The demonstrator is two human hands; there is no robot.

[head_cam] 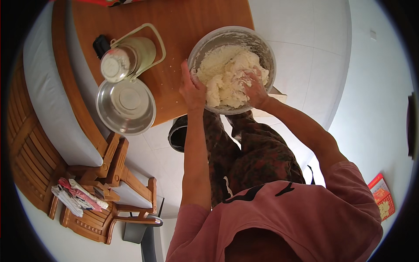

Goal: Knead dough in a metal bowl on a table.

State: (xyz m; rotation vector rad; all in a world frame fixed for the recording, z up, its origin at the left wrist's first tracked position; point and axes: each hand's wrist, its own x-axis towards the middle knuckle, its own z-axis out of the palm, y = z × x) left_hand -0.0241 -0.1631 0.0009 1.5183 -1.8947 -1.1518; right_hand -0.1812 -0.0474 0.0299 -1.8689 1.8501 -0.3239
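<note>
A large metal bowl [231, 31] stands at the edge of the wooden table and holds rough, floury dough [229, 77]. My left hand [193, 88] grips the bowl's left rim, thumb inside and fingers against the outer wall. Inside the bowl, my right hand [253, 86] presses into the dough on the right side; its fingers are coated with dough and partly buried in it. Dry flour lies at the dough's upper left, and smears of flour cling to the inner wall.
Left of the bowl are a pale green flask with a handle [145, 50], a small floury bowl [115, 65], a shiny steel basin [126, 101] and a black object [101, 46]. A black bucket [178, 137] stands below the table edge. Wooden seating [88, 137] lies farther left.
</note>
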